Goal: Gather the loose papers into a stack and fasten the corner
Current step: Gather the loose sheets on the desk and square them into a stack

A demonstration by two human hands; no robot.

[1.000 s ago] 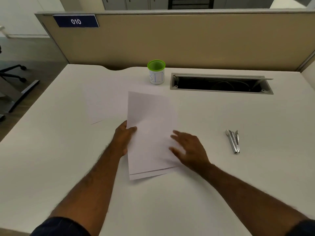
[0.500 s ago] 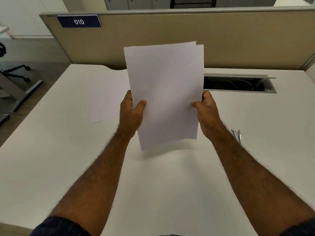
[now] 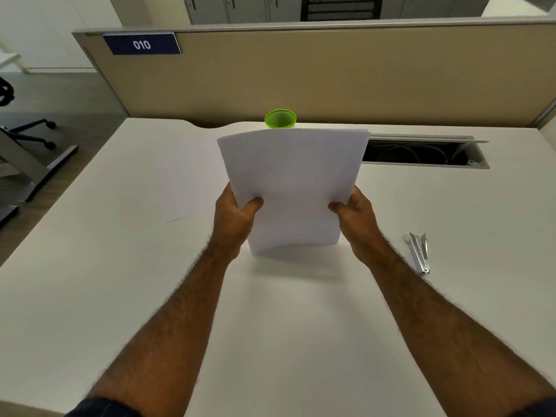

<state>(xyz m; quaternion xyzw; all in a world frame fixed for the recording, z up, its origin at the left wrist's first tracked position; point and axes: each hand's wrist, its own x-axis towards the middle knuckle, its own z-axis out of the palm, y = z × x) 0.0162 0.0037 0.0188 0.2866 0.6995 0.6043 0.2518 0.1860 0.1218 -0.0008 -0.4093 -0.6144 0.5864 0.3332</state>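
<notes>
Papers [image 3: 293, 188]: matt white paper. Stapler [image 3: 418, 252]: shiny bare metal. Tabletop [image 3: 120, 266]: smooth matt white. Cup [image 3: 280, 118]: green plastic rim.

The paper stack [image 3: 293, 188] hides the green-rimmed cup's [image 3: 280, 118] body, the cable tray's [image 3: 427, 152] left end, and both hands' fingers.

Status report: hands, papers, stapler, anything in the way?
Left hand and right hand both grip the paper stack, upright, bottom edge at the desk. Stapler untouched, right of the stack. Corner not fastened. Nothing in the way.
</notes>
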